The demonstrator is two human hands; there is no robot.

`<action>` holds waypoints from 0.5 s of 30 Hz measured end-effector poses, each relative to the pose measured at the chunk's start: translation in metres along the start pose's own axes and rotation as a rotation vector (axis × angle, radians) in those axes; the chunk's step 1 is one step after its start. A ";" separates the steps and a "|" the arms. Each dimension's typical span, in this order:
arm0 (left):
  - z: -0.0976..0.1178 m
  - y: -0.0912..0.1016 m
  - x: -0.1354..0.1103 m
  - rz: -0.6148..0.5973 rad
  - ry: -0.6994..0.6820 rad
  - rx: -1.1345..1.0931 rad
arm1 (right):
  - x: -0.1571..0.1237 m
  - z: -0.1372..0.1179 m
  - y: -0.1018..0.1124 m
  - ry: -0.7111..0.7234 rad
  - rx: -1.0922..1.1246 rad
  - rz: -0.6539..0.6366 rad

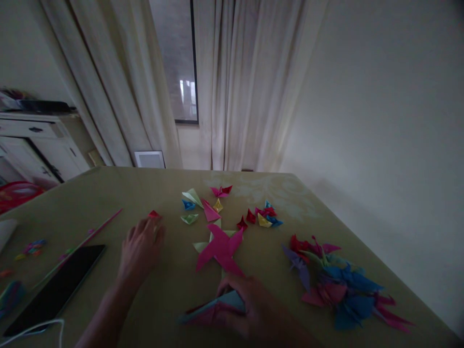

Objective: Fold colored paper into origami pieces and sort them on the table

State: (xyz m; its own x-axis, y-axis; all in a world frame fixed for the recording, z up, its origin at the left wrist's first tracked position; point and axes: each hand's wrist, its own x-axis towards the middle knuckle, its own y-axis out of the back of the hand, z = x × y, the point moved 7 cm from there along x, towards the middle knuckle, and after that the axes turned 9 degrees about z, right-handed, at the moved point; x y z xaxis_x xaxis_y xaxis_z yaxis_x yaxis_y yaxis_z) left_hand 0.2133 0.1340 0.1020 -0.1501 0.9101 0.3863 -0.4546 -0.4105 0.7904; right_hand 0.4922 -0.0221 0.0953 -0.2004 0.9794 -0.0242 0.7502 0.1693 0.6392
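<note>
My left hand (142,244) reaches over the left-middle of the table, its fingers curled down at a small red paper boat (154,213); the fingertips partly cover it. Low in the centre, my right hand (250,307) is closed around a folded paper boat (217,309), blue-green and pink, larger than the small ones. Just beyond that hand lies a pink paper pinwheel (222,246) on top of a pale green one. Small paper boats, among them a blue one (188,205) and a yellow one (264,221), lie farther back.
A heap of coloured paper cranes (340,285) covers the right side. At the left are a black tablet (54,290) with a white cable (43,325), a long thin pink-and-green stick (96,232) and small coloured pieces (34,248). The table (126,188) ends near a wall and curtains.
</note>
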 end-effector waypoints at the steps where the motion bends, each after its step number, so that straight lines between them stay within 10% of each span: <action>1: -0.019 0.000 0.006 0.017 0.063 0.112 | 0.001 0.001 -0.008 0.006 -0.037 -0.037; 5: -0.059 -0.020 0.013 -0.156 0.102 0.258 | 0.004 0.002 -0.024 0.083 -0.173 -0.098; 15: -0.019 -0.014 0.010 -0.128 -0.107 0.009 | 0.010 -0.012 -0.005 0.315 -0.054 0.107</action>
State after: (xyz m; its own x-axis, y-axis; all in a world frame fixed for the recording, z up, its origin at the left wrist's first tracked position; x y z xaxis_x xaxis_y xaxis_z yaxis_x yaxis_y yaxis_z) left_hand 0.2016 0.1501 0.0864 0.0027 0.9439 0.3303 -0.4558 -0.2929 0.8405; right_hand 0.4793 -0.0148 0.1009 -0.3138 0.9076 0.2788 0.7450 0.0533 0.6650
